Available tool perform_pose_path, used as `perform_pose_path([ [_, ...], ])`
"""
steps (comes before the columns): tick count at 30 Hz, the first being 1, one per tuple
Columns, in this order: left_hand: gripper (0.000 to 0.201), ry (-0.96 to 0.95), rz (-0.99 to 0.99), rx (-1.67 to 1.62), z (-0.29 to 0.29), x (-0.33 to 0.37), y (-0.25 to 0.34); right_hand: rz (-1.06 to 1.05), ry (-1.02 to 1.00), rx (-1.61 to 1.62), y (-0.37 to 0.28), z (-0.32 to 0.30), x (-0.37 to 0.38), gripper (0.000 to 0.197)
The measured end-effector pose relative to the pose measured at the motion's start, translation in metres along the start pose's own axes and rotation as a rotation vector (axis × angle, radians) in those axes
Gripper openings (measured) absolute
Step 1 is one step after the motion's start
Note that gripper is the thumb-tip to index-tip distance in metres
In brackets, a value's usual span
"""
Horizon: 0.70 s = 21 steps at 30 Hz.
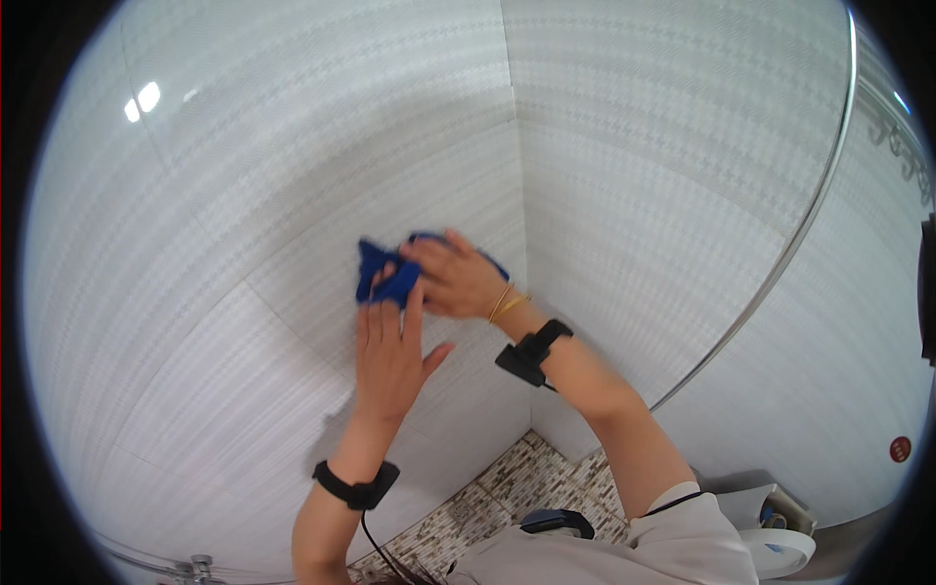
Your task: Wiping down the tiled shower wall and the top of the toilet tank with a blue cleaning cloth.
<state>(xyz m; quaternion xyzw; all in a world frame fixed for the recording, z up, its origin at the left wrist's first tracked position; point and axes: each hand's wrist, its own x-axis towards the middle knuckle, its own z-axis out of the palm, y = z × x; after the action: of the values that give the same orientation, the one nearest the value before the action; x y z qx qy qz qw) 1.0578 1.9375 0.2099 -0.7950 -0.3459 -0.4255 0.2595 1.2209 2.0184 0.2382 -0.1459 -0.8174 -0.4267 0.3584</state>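
Pale grey, an open-topped box is sitting at the lower right behind the person's light sleeve, holding small items that are showing too little to identify. A round white lid-like object is lying just beside it.

The blue cloth is resting against the pale patterned wall panel, left of the corner. Its long axis is running roughly sideways, sloping slightly down to the right; one pointed corner is sticking up at the upper left, and the far end is emerging beyond the right hand. This hand is lying over the cloth, fingers together and slightly bent; whether it is gripping cannot be told. The left hand is reaching up from below, fingers straight, thumb spread wide, its fingertips meeting the bunched folds.

Black straps with small modules are circling both wrists, and gold bracelets are hanging on the right one. A metal strip is crossing the right side, well apart from the hands. Mosaic flooring is showing below, and a chrome fitting is protruding at the lower left.
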Motion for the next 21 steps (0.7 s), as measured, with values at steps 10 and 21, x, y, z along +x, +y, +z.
perform_pose_path([
  [10,0.058,0.122,0.197,-0.008,0.043,0.165,0.031,0.665,0.565,0.293,0.077,0.015,-0.004,0.047],
  [21,0.053,-0.22,0.308,0.098,0.179,0.138,0.021,0.977,0.419,0.24,0.067,0.08,-0.119,0.051],
])
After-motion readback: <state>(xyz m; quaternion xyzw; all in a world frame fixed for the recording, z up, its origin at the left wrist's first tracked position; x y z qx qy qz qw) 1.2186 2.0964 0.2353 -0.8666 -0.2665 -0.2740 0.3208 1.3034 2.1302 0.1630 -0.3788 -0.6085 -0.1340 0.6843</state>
